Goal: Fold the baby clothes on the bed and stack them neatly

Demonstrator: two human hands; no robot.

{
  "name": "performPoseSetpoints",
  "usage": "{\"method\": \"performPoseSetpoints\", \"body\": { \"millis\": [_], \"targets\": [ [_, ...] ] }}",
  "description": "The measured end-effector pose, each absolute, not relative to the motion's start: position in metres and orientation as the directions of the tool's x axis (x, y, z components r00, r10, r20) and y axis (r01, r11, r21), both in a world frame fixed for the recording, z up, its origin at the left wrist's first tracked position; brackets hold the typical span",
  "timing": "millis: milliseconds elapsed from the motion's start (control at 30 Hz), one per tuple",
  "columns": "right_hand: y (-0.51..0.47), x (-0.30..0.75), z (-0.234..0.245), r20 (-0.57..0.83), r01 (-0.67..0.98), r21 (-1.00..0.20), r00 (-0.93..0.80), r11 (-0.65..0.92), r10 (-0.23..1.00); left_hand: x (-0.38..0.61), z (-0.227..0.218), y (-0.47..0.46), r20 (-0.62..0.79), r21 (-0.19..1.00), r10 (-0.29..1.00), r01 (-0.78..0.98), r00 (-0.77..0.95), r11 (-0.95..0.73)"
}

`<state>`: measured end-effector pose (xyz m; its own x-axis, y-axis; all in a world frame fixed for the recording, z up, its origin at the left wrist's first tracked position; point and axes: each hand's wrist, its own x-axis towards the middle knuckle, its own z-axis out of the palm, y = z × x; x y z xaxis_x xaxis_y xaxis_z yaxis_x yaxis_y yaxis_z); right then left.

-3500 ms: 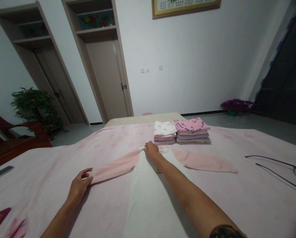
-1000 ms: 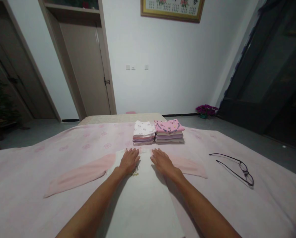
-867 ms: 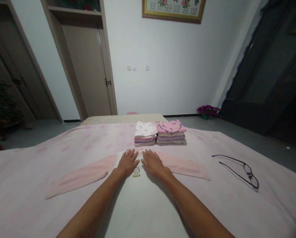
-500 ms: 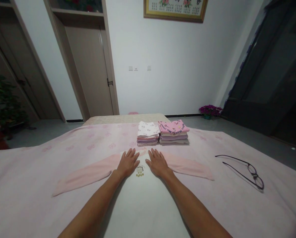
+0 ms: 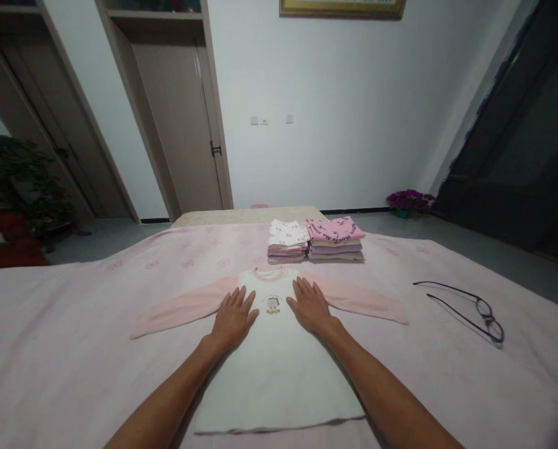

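Observation:
A small white shirt (image 5: 279, 368) with pink sleeves lies spread flat on the pink bedsheet (image 5: 73, 349). It has a pink collar and a little yellow print on the chest. My left hand (image 5: 232, 318) rests flat on its left chest, fingers stretched out. My right hand (image 5: 311, 305) rests flat on the right chest, fingers spread too. The print shows between both hands. Neither hand holds anything.
Two stacks of folded clothes (image 5: 314, 240) sit just beyond the shirt's collar. A pair of glasses (image 5: 466, 304) lies on the sheet to the right. Doors, a plant (image 5: 21, 181) and a flower pot (image 5: 409, 202) stand past the bed.
Both hands have slid back toward me down the shirt's chest and slightly apart. The collar and whole shirt front now show. Earlier, my hands held the left sleeve and the shoulder.

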<state>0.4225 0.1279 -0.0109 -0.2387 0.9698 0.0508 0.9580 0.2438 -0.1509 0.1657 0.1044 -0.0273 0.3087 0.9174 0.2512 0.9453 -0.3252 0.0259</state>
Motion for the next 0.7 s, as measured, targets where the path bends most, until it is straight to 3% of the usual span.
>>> {"method": "performPoseSetpoints", "body": {
  "millis": [133, 367, 700],
  "targets": [
    [0.119, 0.415, -0.002, 0.067, 0.975, -0.132, -0.172, 0.179, 0.983, 0.172, -0.025, 0.082, 0.286, -0.021, 0.916, 0.957, 0.283, -0.289],
    [0.076, 0.361, -0.006, 0.036, 0.929, -0.286, -0.235, 0.235, 0.971, 0.193, -0.035, 0.048, 0.300, 0.035, 0.886, 0.924, 0.353, -0.380],
    [0.067, 0.404, -0.008, 0.050, 0.952, -0.197, -0.231, 0.236, 0.972, 0.141, -0.032, -0.011, 0.217, 0.028, 0.823, 0.840, 0.525, -0.542]
  ]
}}
